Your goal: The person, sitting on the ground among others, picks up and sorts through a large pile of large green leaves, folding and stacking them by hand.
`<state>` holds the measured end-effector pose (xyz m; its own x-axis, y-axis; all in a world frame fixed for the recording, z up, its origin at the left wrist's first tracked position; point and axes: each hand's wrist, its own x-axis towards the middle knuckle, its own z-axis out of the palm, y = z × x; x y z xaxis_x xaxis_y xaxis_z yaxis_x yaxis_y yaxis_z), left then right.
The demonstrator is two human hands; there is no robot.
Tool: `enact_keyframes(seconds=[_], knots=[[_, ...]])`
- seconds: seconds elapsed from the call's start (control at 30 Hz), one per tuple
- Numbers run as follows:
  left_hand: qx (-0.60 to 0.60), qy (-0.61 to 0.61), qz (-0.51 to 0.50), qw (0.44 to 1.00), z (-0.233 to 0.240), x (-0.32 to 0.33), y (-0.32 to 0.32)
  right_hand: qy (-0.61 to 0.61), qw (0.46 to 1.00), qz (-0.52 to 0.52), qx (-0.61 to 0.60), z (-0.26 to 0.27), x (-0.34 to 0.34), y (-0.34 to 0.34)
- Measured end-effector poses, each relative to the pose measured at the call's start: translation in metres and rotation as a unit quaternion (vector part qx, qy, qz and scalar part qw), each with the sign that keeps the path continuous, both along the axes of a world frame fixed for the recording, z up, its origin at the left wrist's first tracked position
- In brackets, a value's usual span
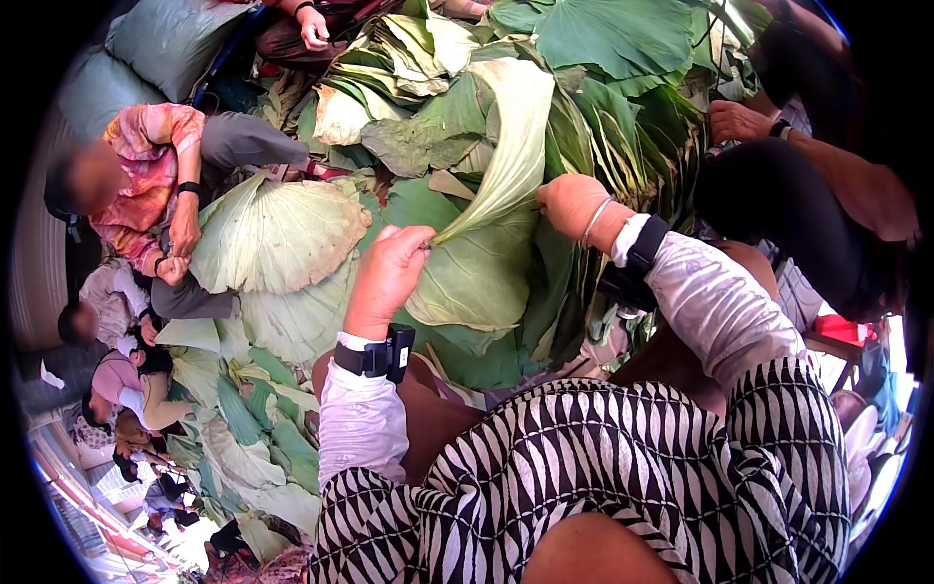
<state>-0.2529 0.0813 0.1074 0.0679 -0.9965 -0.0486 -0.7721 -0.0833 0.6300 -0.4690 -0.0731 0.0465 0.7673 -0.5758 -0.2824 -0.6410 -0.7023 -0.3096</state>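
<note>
Between my two hands a pale green lotus leaf [514, 124] rises and arches away, its folded, narrow end running down to my left hand. My left hand [389, 274] grips that gathered tip between thumb and fingers. Close to the leaf's right edge is my right hand [573, 206], its fingers bent together; whether they pinch the leaf cannot be told. Beneath lies a flat, yellowish-green lotus leaf [474, 281] on darker leaves. A stack of folded lotus leaves [620, 146] stands just beyond my right hand.
A co-worker at the left [149, 182] holds a wide, pale lotus leaf [281, 237]. Another person's hand [737, 120] is near the stack at the right. Stuffed sacks [171, 47] lie at the upper left. Large green leaves [606, 33] cover the far side. More people sit at the lower left.
</note>
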Motion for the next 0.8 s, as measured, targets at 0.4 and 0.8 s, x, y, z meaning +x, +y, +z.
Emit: enact_keyframes(seconds=[0.4, 0.8], knots=[[-0.067, -0.353, -0.028, 0.933, 0.053, 0.023, 0.011, 0.059, 0.994, -0.079, -0.048, 0.018, -0.001, -0.019], [-0.064, 0.305, 0.044, 0.949, -0.045, -0.04, -0.025, -0.164, 0.985, 0.034, 0.049, 0.011, 0.011, 0.023]])
